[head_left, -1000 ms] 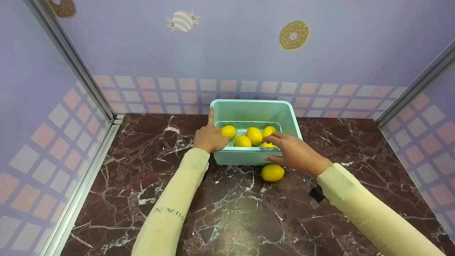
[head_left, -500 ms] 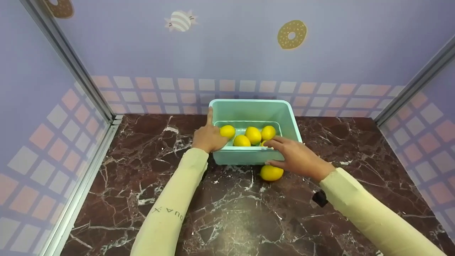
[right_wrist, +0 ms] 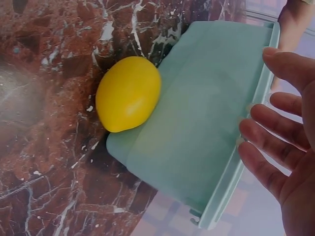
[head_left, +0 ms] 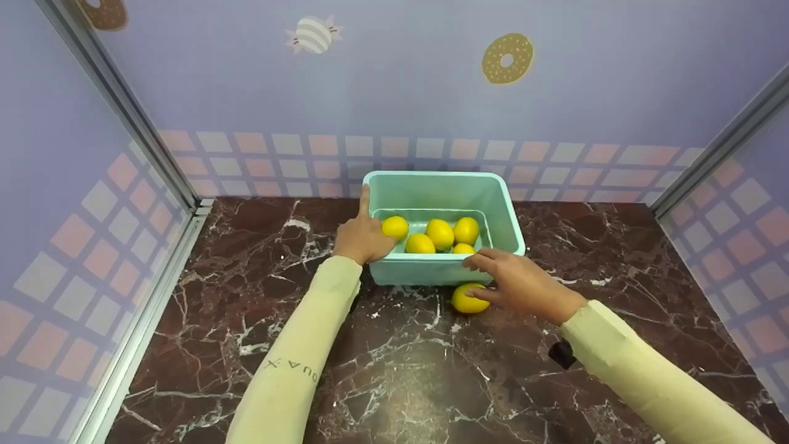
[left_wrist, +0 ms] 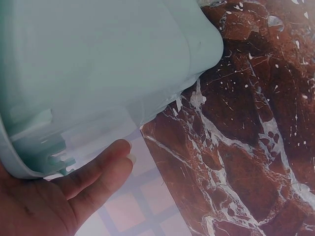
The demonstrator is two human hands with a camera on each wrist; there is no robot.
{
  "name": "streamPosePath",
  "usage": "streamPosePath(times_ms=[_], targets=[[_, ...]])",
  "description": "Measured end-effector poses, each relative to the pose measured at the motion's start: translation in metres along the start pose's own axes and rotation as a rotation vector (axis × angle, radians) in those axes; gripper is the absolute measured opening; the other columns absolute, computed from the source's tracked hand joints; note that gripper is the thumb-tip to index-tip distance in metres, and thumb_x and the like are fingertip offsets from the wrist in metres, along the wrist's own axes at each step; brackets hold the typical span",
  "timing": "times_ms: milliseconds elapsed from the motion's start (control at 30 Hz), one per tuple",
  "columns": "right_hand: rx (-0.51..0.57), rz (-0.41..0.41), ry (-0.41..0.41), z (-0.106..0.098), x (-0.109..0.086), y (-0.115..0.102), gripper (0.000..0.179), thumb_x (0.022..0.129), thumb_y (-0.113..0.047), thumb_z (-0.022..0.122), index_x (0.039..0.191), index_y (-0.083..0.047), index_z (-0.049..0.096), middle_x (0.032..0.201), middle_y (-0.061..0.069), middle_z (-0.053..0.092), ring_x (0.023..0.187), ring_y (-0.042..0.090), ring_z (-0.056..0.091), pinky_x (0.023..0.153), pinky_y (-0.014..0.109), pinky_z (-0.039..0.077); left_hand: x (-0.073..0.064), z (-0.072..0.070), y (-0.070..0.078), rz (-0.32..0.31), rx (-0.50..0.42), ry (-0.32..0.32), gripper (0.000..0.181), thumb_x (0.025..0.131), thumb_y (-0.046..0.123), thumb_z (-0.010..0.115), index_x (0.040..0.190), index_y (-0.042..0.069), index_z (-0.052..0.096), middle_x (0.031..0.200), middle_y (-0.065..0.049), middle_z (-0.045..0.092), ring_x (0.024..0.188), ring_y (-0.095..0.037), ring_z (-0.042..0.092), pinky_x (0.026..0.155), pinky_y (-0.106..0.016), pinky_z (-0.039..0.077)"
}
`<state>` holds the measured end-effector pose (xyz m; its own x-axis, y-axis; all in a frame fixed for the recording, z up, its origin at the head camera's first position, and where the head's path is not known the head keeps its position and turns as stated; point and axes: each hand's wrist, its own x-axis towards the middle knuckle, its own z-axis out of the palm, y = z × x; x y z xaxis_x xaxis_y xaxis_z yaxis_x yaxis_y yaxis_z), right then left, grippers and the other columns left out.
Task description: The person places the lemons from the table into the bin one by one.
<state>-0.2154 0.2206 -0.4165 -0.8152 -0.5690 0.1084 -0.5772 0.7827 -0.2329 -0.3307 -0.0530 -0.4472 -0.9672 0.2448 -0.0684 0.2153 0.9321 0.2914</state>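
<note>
A mint-green plastic bin [head_left: 431, 271] stands near the back wall with several lemons [head_left: 439, 234] inside. My left hand [head_left: 363, 238] holds its left rim, index finger stretched along the top; in the left wrist view other fingers [left_wrist: 106, 174] lie along the outside wall, while the thumb is hidden. One more lemon [head_left: 470, 299] lies on the table against the front of the bin. Above that lemon, at the bin's front right rim, my right hand [head_left: 521, 283] hovers with fingers spread and nothing in them. The right wrist view shows its fingertips [right_wrist: 251, 129] right at the rim.
The dark red marble-patterned table [head_left: 394, 370] runs to a tiled-print back wall [head_left: 271, 163]. Metal-framed side panels [head_left: 123, 117] border the table left and right. A black strap piece [head_left: 561, 354] sits under the right sleeve.
My right hand has drawn back from over the bin's inside toward the front rim and the outside lemon, uncovering lemons at the right. My left hand stays on the rim.
</note>
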Motion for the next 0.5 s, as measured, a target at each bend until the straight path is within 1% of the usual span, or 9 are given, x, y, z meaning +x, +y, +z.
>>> streamPosePath(times_ms=[200,367,433,500], targets=[[-0.015,0.005,-0.032,0.006,-0.003,0.002,0.044,0.085,-0.036,0.071,0.122,-0.014,0.063,0.12,0.004,0.066,0.107,0.024,0.065,0.091,0.042,0.052,0.0,0.0,-0.001,-0.002,-0.001,0.005,0.058,0.086,0.049,0.044,0.113,0.007,0.072,0.164,-0.006,-0.013,0.072,-0.03,0.063,0.069,-0.047,0.052],[-0.007,0.01,-0.039,0.012,-0.005,0.003,0.045,0.085,-0.038,0.071,0.124,-0.016,0.061,0.12,0.007,0.068,0.106,0.027,0.066,0.092,0.044,0.052,0.0,0.0,0.0,-0.007,-0.012,0.006,0.055,0.085,0.048,0.046,0.11,0.007,0.073,0.164,-0.005,-0.012,0.073,-0.03,0.063,0.071,-0.048,0.053],[-0.003,0.009,-0.033,0.014,-0.005,0.003,0.045,0.085,-0.038,0.071,0.123,-0.016,0.062,0.119,0.007,0.068,0.106,0.027,0.066,0.092,0.044,0.052,0.0,0.0,0.001,-0.012,-0.016,0.005,0.056,0.085,0.048,0.046,0.112,0.007,0.073,0.164,-0.004,-0.012,0.073,-0.03,0.063,0.072,-0.048,0.053],[0.002,0.004,-0.028,0.017,-0.006,0.004,0.043,0.085,-0.038,0.071,0.121,-0.017,0.062,0.118,0.006,0.068,0.105,0.025,0.066,0.091,0.043,0.052,0.0,0.0,0.001,-0.015,-0.018,0.003,0.058,0.084,0.048,0.046,0.118,0.007,0.07,0.164,-0.004,-0.012,0.074,-0.03,0.063,0.072,-0.048,0.053]])
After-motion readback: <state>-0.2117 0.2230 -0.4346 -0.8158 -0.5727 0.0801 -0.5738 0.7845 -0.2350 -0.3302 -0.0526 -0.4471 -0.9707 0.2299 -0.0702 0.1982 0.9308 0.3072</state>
